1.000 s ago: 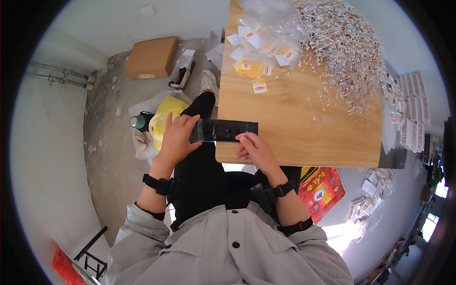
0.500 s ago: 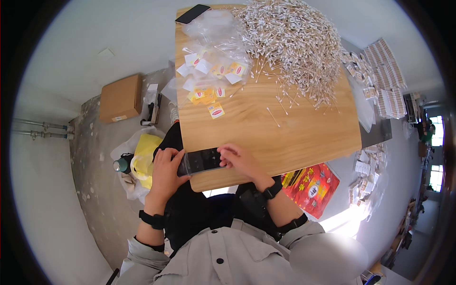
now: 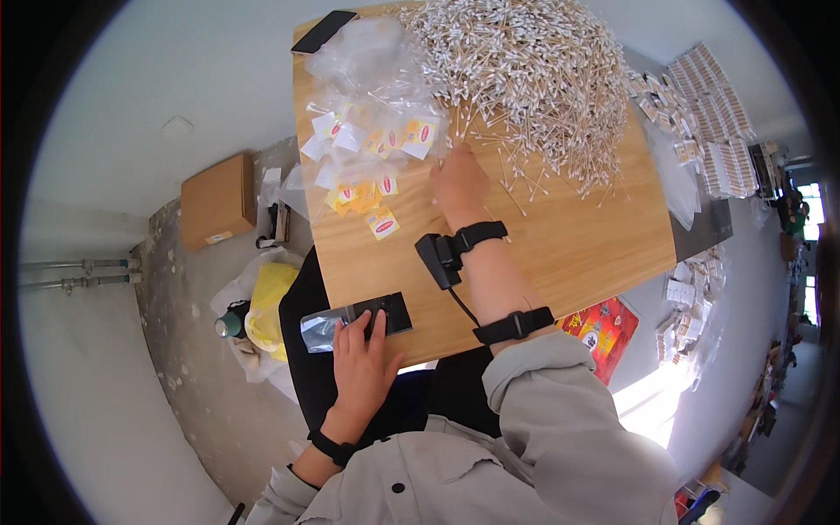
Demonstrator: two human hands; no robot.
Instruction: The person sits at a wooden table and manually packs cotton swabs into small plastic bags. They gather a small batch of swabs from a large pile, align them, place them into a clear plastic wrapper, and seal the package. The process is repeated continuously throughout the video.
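My left hand (image 3: 361, 372) rests with fingers stretched out over a flat black rectangular device (image 3: 394, 312) at the table's near left corner. A clear plastic bag (image 3: 320, 331) sticks out past the table edge beside it, near my fingertips. Farther up the table, my right hand (image 3: 461, 185) reaches toward a big heap of cotton swabs (image 3: 542, 79), fingers drawn together. Its fingertips are at a few loose swabs and the edge of clear bags (image 3: 363, 61); what they hold, if anything, is hidden.
Yellow and white printed cards (image 3: 382, 222) lie left on the wooden table (image 3: 569, 245), with a black phone (image 3: 324, 31) at its far left corner. Bundled swab packs (image 3: 726, 131) are stacked at right. A cardboard box (image 3: 219, 201) and yellow bag (image 3: 271, 306) sit on the floor.
My right hand has left the black device and moved up the table to the swabs. My left hand has shifted right, its fingers now flat over the device.
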